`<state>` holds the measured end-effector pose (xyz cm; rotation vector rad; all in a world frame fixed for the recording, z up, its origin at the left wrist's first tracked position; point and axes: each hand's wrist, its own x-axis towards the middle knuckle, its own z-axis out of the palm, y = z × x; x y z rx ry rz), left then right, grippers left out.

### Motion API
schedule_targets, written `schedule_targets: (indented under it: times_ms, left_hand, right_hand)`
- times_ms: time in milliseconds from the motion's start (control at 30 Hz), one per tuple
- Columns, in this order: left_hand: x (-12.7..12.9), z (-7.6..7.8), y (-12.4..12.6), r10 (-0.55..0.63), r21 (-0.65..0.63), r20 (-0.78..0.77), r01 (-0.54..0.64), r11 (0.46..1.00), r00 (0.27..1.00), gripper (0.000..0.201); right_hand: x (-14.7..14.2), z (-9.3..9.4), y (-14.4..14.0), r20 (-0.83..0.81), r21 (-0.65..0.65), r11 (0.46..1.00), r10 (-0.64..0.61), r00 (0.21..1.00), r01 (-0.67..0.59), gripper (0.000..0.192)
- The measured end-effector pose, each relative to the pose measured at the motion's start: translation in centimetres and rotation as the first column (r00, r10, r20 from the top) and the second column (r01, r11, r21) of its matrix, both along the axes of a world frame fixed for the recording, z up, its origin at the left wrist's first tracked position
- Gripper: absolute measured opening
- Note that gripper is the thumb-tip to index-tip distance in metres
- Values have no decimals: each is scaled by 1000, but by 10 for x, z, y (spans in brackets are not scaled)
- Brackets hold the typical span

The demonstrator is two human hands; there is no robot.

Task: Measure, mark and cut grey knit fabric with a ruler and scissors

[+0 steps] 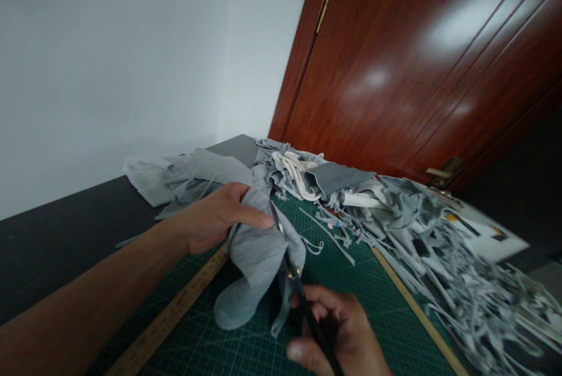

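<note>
My left hand (223, 215) pinches a piece of grey fabric (259, 253) between thumb and fingers, holding it up over the green cutting mat (346, 288). The fabric hangs in loose folds, its lower end near the mat. In my right hand (338, 329) is a pair of scissors (298, 285) with dark handles and a brass-coloured pivot. Their blades point away from me and lie at the fabric, close to my left thumb. Part of the blades is hidden by the cloth.
Wooden rulers (171, 311) lie along both sides of the mat. Heaped grey fabric (197, 165) sits back left, with more cloth and white pieces (294, 171) behind. Tangled cut strips (474, 282) cover the right side. A wall and a reddish-brown door (395, 71) stand beyond the table.
</note>
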<state>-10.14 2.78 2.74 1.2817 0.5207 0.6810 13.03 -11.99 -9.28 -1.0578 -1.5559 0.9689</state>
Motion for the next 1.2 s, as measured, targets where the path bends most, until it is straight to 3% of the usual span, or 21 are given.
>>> schedule_targets:
  times_ms: [333,533,733,967,1200]
  left_hand:
    - [1,3,0,138,-4,86,-138,990,987,31]
    - [2,2,0,121,-12,18,-120,993,993,32]
    - [1,2,-1,58,-1,-22,-58,998,998,21]
    - [0,2,-2,33,3,-47,-33,999,998,25]
    - [0,1,1,45,-3,-89,-46,999,995,23]
  right_hand:
    - [5,-3,2,-32,-10,1000,29,999,-30,37]
    - [4,-9,2,-62,0,1000,21,998,-21,44]
    - [7,-9,-5,-23,-65,997,-53,998,51,65]
    - [5,-15,-3,-58,-43,998,-37,998,35,68]
    - [6,-18,-6,-27,-11,995,-101,994,101,68]
